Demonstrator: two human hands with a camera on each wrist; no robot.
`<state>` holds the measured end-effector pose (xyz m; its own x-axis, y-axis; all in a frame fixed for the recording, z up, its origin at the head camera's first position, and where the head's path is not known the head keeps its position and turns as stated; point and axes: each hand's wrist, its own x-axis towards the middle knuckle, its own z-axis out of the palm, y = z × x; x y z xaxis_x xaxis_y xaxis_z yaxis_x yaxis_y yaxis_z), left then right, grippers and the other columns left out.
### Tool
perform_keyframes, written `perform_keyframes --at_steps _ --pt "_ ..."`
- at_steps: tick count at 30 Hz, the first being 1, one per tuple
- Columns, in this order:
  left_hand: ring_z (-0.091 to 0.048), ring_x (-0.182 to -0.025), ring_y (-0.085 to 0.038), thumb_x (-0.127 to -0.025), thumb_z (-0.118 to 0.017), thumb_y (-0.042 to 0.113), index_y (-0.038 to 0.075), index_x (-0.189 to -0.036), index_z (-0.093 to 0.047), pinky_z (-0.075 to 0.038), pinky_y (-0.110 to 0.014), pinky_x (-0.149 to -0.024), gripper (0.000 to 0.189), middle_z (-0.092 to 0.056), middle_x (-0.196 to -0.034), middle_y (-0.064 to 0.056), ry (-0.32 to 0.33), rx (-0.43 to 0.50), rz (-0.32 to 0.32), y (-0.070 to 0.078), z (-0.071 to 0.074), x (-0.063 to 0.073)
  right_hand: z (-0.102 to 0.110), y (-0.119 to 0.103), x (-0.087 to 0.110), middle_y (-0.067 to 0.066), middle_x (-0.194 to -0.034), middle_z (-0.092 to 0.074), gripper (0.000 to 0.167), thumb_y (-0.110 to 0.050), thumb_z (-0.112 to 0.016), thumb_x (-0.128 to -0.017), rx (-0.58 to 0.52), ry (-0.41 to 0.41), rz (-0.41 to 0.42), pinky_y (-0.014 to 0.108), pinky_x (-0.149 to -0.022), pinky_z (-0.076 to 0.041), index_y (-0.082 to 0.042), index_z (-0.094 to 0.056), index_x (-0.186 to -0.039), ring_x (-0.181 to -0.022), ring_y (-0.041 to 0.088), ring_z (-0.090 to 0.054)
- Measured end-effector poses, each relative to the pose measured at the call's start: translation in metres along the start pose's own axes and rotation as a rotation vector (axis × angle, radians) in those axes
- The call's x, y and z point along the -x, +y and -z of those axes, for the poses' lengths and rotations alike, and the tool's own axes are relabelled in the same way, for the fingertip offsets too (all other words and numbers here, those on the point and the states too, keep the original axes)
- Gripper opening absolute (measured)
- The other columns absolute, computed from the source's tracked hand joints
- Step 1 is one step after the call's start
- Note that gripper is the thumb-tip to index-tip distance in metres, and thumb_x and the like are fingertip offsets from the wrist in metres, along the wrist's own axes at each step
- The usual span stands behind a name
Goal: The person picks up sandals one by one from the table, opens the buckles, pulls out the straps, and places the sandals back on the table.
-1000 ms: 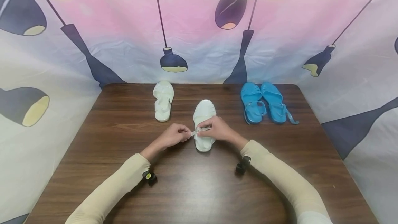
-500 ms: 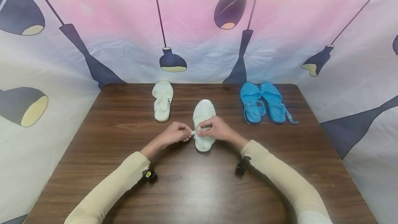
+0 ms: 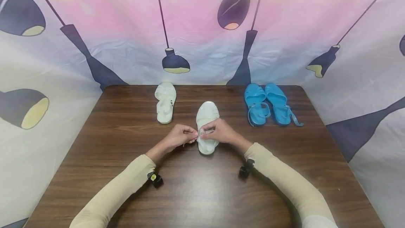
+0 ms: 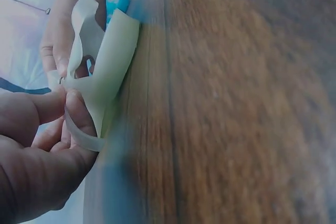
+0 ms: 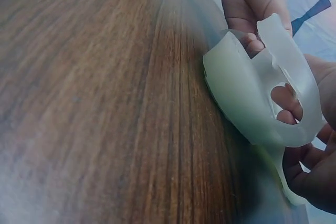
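A white sandal point(image 3: 207, 111) lies at the middle of the table, toe pointing away from me. On its left side my left hand point(image 3: 180, 136) pinches the thin ankle strap point(image 4: 84, 139) between thumb and forefinger; the loose strap end curls out below the fingers in the left wrist view. My right hand point(image 3: 221, 132) reaches over from the right and grips the strap by the small metal buckle point(image 4: 61, 81). Both hands' fingertips nearly meet there. The fingers cover most of the buckle, so how far the strap runs through it cannot be told.
Another white sandal point(image 3: 165, 115), with its strap buckled, stands behind to the left. Two blue sandals, one left point(image 3: 258, 118) and one right point(image 3: 281, 113), stand at the back right; the right one's strap hangs loose. The brown wooden table point(image 3: 202, 192) ends at a printed curtain point(image 3: 202, 55).
My left hand has moved slightly right, up against the sandal's side, and the strap that showed between the hands is now covered. My right hand and the sandal have stayed put.
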<state>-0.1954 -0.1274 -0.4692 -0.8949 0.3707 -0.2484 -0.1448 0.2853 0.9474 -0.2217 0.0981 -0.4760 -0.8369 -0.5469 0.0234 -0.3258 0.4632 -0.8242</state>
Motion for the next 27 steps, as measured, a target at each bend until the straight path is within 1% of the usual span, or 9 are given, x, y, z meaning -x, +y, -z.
perform_keyframes --at_steps 2,4,8,11,13,15,20,23,27 --pt "-0.063 -0.070 -0.008 -0.099 -0.065 0.005 -0.012 -0.107 -0.070 -0.047 -0.018 -0.057 0.019 -0.070 -0.080 -0.003 -0.013 -0.013 0.005 -0.0010 0.0009 0.0002 -0.0005 0.0000 -0.0004 -0.004 -0.098 -0.078 0.024 -0.026 -0.086 -0.084 0.012 -0.004 0.007 0.024 -0.073 -0.056 -0.014 -0.082 -0.104 -0.084 0.006 -0.065" --pt "-0.063 -0.070 -0.008 -0.100 -0.064 0.008 -0.009 -0.105 -0.070 -0.046 -0.019 -0.056 0.018 -0.070 -0.081 -0.003 -0.023 -0.058 0.003 -0.0010 0.0019 0.0007 -0.0005 -0.0002 -0.0003 -0.004 -0.098 -0.078 0.023 -0.025 -0.086 -0.084 0.023 -0.001 0.016 0.023 -0.072 -0.056 -0.014 -0.082 -0.104 -0.083 0.006 -0.065" --pt "-0.064 -0.073 -0.011 -0.099 -0.064 0.010 -0.004 -0.097 -0.072 -0.051 -0.022 -0.062 0.016 -0.069 -0.082 -0.005 -0.021 -0.156 -0.003 0.0022 0.0032 0.0020 -0.0002 0.0004 0.0002 -0.004 -0.098 -0.079 0.023 -0.024 -0.086 -0.084 0.037 0.015 0.033 0.023 -0.071 -0.056 -0.014 -0.082 -0.104 -0.082 0.005 -0.065" --pt "-0.061 -0.073 -0.012 -0.099 -0.063 0.009 -0.004 -0.092 -0.072 -0.053 -0.024 -0.067 0.017 -0.066 -0.079 -0.005 -0.011 -0.188 -0.011 0.0034 0.0031 0.0016 -0.0002 0.0011 0.0001 -0.004 -0.098 -0.079 0.023 -0.024 -0.087 -0.084 0.043 0.022 0.031 0.024 -0.071 -0.056 -0.014 -0.082 -0.104 -0.082 0.006 -0.065" --pt "-0.059 -0.072 -0.011 -0.100 -0.062 0.009 -0.004 -0.091 -0.071 -0.051 -0.024 -0.066 0.018 -0.064 -0.078 -0.004 -0.017 -0.185 -0.019 0.0024 0.0021 0.0001 -0.0005 0.0016 -0.0002 -0.005 -0.099 -0.078 0.023 -0.024 -0.087 -0.084 0.041 0.023 0.022 0.024 -0.072 -0.056 -0.014 -0.082 -0.104 -0.083 0.006 -0.065" --pt "-0.057 -0.071 -0.012 -0.100 -0.061 0.010 -0.003 -0.091 -0.070 -0.047 -0.024 -0.063 0.018 -0.062 -0.077 -0.002 -0.024 -0.161 -0.014 0.0011 0.0008 -0.0011 -0.0008 0.0011 -0.0004 -0.005 -0.099 -0.078 0.024 -0.024 -0.087 -0.084 0.039 0.021 0.010 0.024 -0.072 -0.056 -0.014 -0.082 -0.105 -0.084 0.006 -0.065" --pt "-0.055 -0.071 -0.013 -0.101 -0.058 0.012 -0.001 -0.090 -0.068 -0.042 -0.025 -0.059 0.020 -0.059 -0.076 0.000 -0.032 -0.094 0.024 -0.0014 -0.0004 0.0005 -0.0013 -0.0026 0.0004 -0.005 -0.098 -0.078 0.024 -0.025 -0.087 -0.083 0.051 0.002 0.012 0.024 -0.071 -0.055 -0.014 -0.082 -0.104 -0.083 0.007 -0.064" --pt "-0.055 -0.071 -0.013 -0.101 -0.057 0.012 0.000 -0.089 -0.068 -0.042 -0.025 -0.059 0.020 -0.059 -0.076 0.000 -0.027 -0.110 0.003 -0.0004 -0.0004 0.0012 -0.0021 -0.0047 -0.0002 -0.006 -0.097 -0.078 0.023 -0.024 -0.087 -0.083 0.067 -0.005 0.022 0.023 -0.072 -0.055 -0.014 -0.082 -0.104 -0.084 0.007 -0.064" --pt "-0.058 -0.071 -0.012 -0.101 -0.060 0.012 -0.003 -0.094 -0.071 -0.044 -0.024 -0.059 0.019 -0.063 -0.078 -0.002 -0.020 -0.141 -0.041 0.0007 0.0008 0.0006 -0.0023 -0.0028 -0.0016 -0.006 -0.099 -0.078 0.023 -0.024 -0.087 -0.083 0.067 0.005 0.030 0.023 -0.074 -0.055 -0.014 -0.082 -0.104 -0.086 0.007 -0.065"
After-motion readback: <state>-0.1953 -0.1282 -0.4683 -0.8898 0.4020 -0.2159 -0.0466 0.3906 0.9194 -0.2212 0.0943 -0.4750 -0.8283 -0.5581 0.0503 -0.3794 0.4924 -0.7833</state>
